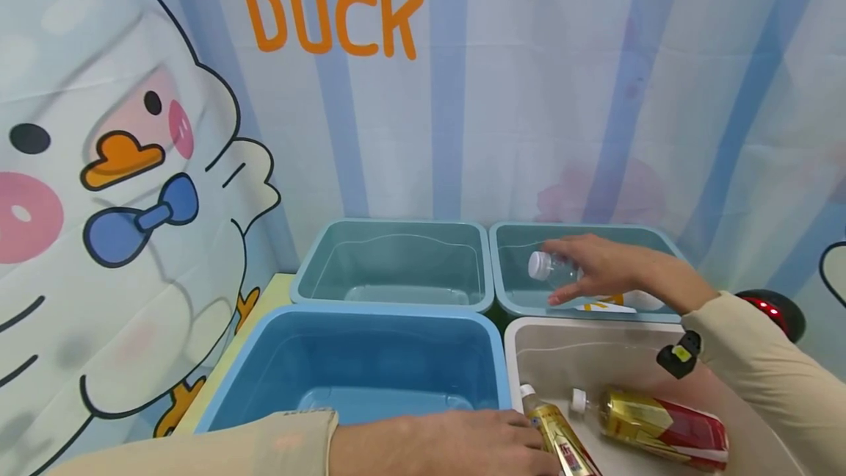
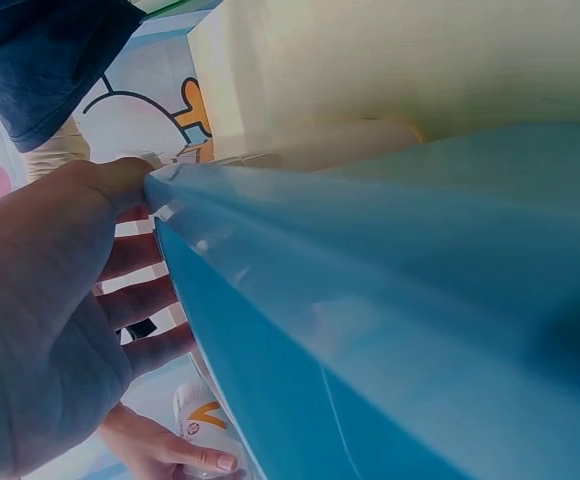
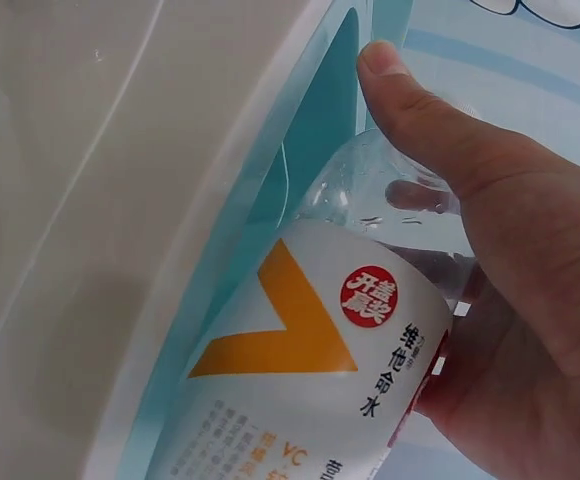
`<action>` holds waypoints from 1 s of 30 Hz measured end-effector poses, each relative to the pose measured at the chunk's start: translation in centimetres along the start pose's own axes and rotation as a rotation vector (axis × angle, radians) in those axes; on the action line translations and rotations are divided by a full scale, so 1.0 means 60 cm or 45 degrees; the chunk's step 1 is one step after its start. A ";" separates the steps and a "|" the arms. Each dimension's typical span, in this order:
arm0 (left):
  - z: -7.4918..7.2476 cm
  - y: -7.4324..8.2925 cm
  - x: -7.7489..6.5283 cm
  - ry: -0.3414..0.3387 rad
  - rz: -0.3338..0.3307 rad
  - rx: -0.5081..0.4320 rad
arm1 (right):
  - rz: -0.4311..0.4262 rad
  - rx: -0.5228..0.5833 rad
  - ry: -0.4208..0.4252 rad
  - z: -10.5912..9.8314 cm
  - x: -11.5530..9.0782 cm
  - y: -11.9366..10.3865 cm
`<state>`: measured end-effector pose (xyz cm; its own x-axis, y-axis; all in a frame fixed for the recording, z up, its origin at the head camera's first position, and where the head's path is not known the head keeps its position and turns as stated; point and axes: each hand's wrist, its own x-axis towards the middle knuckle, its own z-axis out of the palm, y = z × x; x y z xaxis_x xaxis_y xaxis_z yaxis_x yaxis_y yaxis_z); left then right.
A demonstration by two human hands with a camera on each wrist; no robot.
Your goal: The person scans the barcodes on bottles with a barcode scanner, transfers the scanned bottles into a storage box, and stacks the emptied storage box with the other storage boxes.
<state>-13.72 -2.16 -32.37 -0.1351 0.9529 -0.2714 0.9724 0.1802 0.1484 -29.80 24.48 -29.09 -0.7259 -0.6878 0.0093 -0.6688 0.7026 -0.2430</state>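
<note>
Nearest of all, a soft cream sleeve [image 1: 277,446] is wrinkling around the left hand [image 1: 443,443], whose fingers are standing apart and gripping nothing, the thumb meeting the rim of the glossy blue bin [image 1: 396,351]. Just beyond, the smooth beige bin [image 1: 608,344] is holding a slim gold bottle [image 1: 562,439] and a stouter gold-and-red bottle [image 1: 661,424], their wrappers gleaming like foil. Farther off, the right hand [image 1: 608,267] is holding a white-labelled bottle [image 3: 300,340], tilted, at the back right teal bin [image 1: 515,263]; its fingers are curving round the clear shoulder, though how firmly the thumb is pressing, one cannot tell. No liquid is showing there, so the bottle is probably weighing little, its thin plastic being slick and apt to dent; the rounded labelled body is offering the surer hold. Behind, a creased fabric backdrop [image 1: 515,131] is hanging in pale blue stripes.
</note>
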 end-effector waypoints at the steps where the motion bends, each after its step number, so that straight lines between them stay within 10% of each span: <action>1: 0.000 -0.001 0.000 0.002 -0.001 0.000 | -0.002 -0.001 -0.001 0.000 0.000 0.001; 30: 0.002 -0.002 0.002 -0.012 -0.018 0.010 | -0.004 -0.032 0.089 -0.015 -0.067 -0.033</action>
<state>-13.81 -2.08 -32.50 -0.1475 0.9479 -0.2825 0.9717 0.1921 0.1372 -25.72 26.00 -27.78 -0.7326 -0.6762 0.0777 -0.6743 0.7055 -0.2182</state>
